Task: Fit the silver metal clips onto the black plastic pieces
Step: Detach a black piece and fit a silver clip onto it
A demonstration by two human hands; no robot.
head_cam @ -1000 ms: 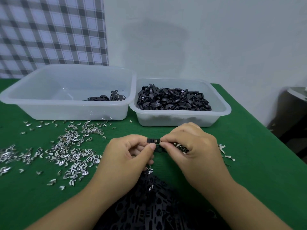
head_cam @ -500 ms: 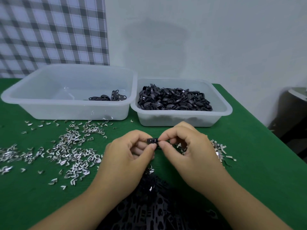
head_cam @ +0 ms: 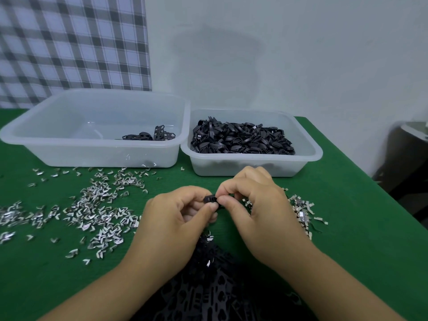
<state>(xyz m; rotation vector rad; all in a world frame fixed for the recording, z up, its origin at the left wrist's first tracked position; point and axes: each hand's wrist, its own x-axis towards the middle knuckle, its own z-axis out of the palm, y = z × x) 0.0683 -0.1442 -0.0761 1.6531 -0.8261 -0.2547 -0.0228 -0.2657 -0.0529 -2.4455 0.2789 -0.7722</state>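
We seem to be mid-fit: left hand [head_cam: 176, 218] and right hand [head_cam: 261, 212] meet above the bench's [head_cam: 347, 232] near middle, both pinching 1 black piece [head_cam: 210, 199], the clip hidden between them; next we need a firm, square squeeze.

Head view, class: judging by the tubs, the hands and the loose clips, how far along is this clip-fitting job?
Done, it seems: the right tub holds a heap of black pieces, some showing silver. In hand: the left hand and right hand pinch one black piece between them. Left: many silver clips lie loose on the green table, and a black pile waits near the person. Probably well short of finished.
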